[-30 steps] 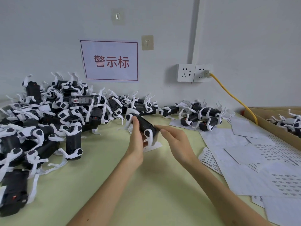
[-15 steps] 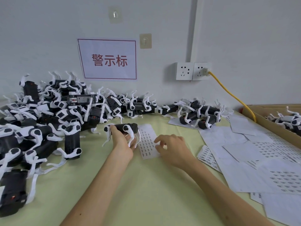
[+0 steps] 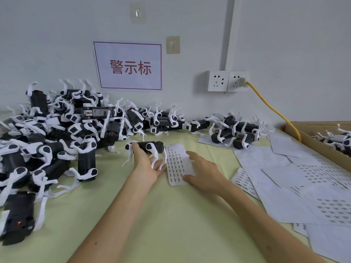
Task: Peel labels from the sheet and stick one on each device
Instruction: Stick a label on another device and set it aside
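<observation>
Flattened now, right hand point(image 3: 205, 171) presses label sheet point(image 3: 175, 164); left hand point(image 3: 145, 164) grips device point(image 3: 158, 146) beside pile point(image 3: 57, 130).

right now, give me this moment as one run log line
left hand: holds device | right hand: rests on label sheet | label sheet: flat on table

Two hands show: a left hand point(image 3: 145, 164) and a right hand point(image 3: 205, 171). One device point(image 3: 150, 146) is in the left hand, and one label sheet point(image 3: 175, 162) lies under the right. The pile point(image 3: 57, 133) of devices on the worktop point(image 3: 171, 224) is too tangled to count, dozens at least. Loose sheets point(image 3: 284, 177) overlap beyond counting. There is one box point(image 3: 311, 143), one sign point(image 3: 129, 66), one cable point(image 3: 273, 109), two sockets point(image 3: 218, 81) and two hooks point(image 3: 172, 45).
</observation>
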